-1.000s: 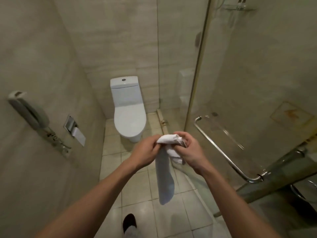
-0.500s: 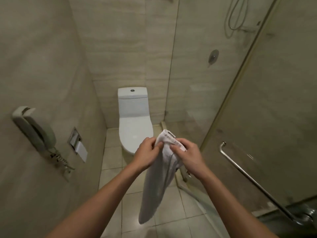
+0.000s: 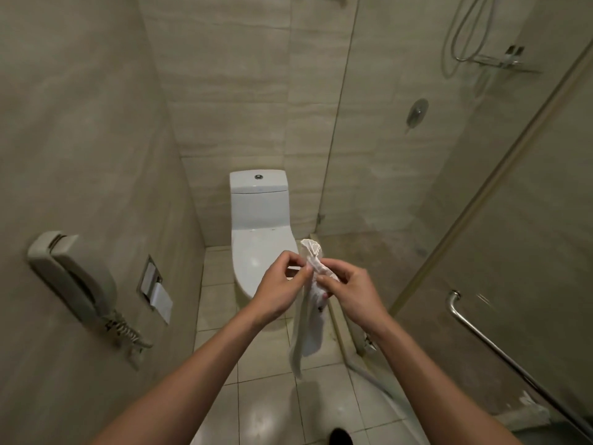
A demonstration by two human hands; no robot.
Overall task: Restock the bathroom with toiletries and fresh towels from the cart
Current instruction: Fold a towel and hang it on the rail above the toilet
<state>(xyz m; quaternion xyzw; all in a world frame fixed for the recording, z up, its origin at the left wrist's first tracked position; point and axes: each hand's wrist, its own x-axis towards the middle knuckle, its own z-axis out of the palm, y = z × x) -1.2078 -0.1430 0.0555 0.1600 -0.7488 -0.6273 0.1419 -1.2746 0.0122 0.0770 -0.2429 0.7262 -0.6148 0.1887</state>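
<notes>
While both hands work at the centre of the frame, the holding stands as follows.

**Item 1.** Small white cloth towel (image 3: 308, 332). Held in the air at frame centre, in front of the toilet's right edge. The upper end is bunched into a ruffle above the fingers. The rest hangs slack and twisted toward the beige tiled floor (image 3: 266, 399) and touches nothing else. A small dark mark shows just below the right hand; what it is cannot be told.

**Item 2.** Left hand (image 3: 280, 285). Grip closed in a pinch, with thumb and fingertips nipping the towel just under the ruffle.

**Item 3.** Right hand (image 3: 351, 292). Grip likewise closed on the towel, fingers curled round the fabric just beside the left pinch.

**Item 4.** Fixtures.
- White ceramic toilet (image 3: 260, 220), lid down, centre.
- Grey wall telephone with coiled cord (image 3: 70, 277), left.
- Recessed toilet-paper holder (image 3: 154, 287), just right of the telephone.
- Chrome bar handle on the glass shower door (image 3: 500, 348), lower right.
- Shower hose (image 3: 462, 30), upper right.

**Step in hand (judged).** The towel is being sorted out and readied before it is placed. It has not yet been hung or laid anywhere.

**Next move (judged).** Find two corners and draw the hands apart so the cloth opens flat. Then fold it and carry it to a rail or shelf. No towel rail shows for certain in this view, and the chrome bar is the nearest candidate. The cart is not in view.
</notes>
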